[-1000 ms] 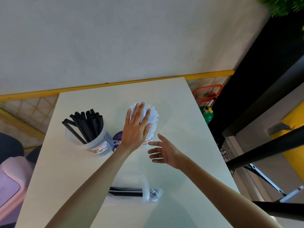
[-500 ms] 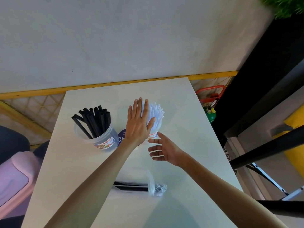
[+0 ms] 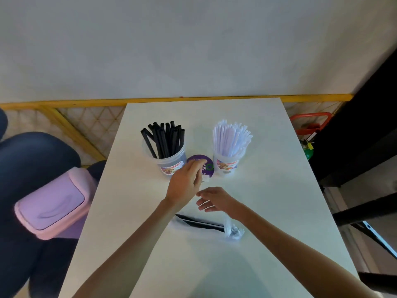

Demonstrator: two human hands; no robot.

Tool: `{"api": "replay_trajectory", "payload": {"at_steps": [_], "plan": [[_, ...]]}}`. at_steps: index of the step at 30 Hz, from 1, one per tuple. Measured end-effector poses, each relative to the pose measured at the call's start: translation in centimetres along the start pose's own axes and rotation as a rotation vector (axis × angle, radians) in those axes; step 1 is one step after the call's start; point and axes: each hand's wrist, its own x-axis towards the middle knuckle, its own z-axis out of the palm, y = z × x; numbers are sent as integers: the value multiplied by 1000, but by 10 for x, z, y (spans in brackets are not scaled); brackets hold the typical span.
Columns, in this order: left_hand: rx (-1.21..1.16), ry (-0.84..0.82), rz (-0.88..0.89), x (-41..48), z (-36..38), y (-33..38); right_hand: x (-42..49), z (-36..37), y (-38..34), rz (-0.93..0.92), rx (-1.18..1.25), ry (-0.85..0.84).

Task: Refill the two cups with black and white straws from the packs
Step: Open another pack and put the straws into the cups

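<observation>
Two clear plastic cups stand side by side on the white table point(image 3: 268, 190). The left cup point(image 3: 169, 161) is full of black straws point(image 3: 165, 138). White straws point(image 3: 231, 136) fill the right cup point(image 3: 226, 164). My left hand point(image 3: 185, 179) hovers just in front of the gap between the cups, fingers loosely curled, holding nothing. My right hand point(image 3: 216, 200) floats lower, fingers apart and empty. A clear plastic pack point(image 3: 206, 224) with a few black straws inside lies flat near my wrists, partly hidden by my right forearm.
A round purple sticker point(image 3: 204, 165) lies on the table between the cups, partly covered by my left hand. A pink bin point(image 3: 53, 203) stands on the floor at the left. A black frame and red and green items point(image 3: 309, 134) sit off the table's right edge.
My left hand has lifted off the white straws and drawn back toward me. The right hand has also pulled back a little. The view has tilted so both cups show fully.
</observation>
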Motion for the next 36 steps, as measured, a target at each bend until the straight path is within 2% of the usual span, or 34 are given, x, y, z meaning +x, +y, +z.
{"api": "replay_trajectory", "payload": {"at_steps": [3,7,13,17,24,27,36], "plan": [[25,-26,-83,-33,-3,-16,16,20,14,30,-248,32],[3,-62,-266,-70,-4,-33,28,32,34,-28,-678,75],[-7,-375,-657,-102,2,-45,29,42,45,-118,-869,33],[-78,-447,-894,-109,4,-43,30,47,46,-120,-934,53],[-48,-421,-1011,-107,4,-42,28,48,52,-135,-1074,38],[-53,-410,-983,-108,4,-44,30,49,54,-132,-1125,24],[-88,-514,-936,-110,-3,-43,32,58,57,-168,-1298,39]]}}
